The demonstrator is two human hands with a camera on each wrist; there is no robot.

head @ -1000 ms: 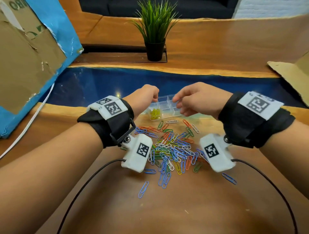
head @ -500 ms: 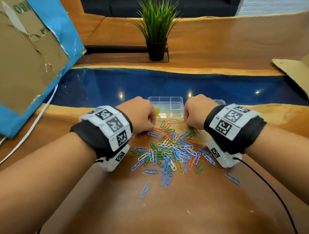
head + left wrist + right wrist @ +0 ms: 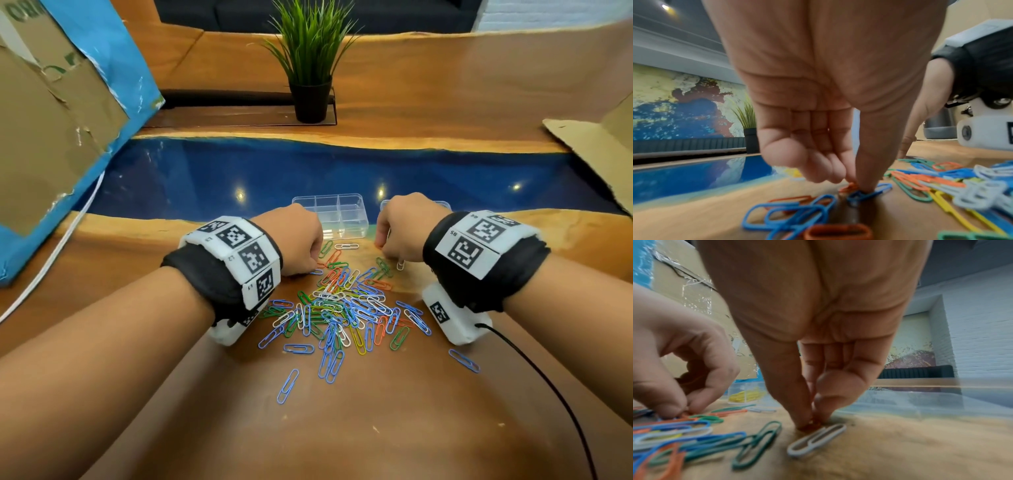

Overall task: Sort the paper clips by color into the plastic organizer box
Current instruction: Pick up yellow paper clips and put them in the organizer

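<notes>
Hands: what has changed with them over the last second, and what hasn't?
Both hands came back from over the organizer box down to the far edge of the paper clip pile. The left hand now pinches at a blue clip; the right hand pinches at something small and reddish beside a white clip. Box, pile and potted plant stayed put.

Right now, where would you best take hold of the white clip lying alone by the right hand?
Pinch the white clip across its two long sides from above, at the rounded near end. It lies flat on the wood, clear of the pile, so only a fingertip pinch gets under it.
</notes>
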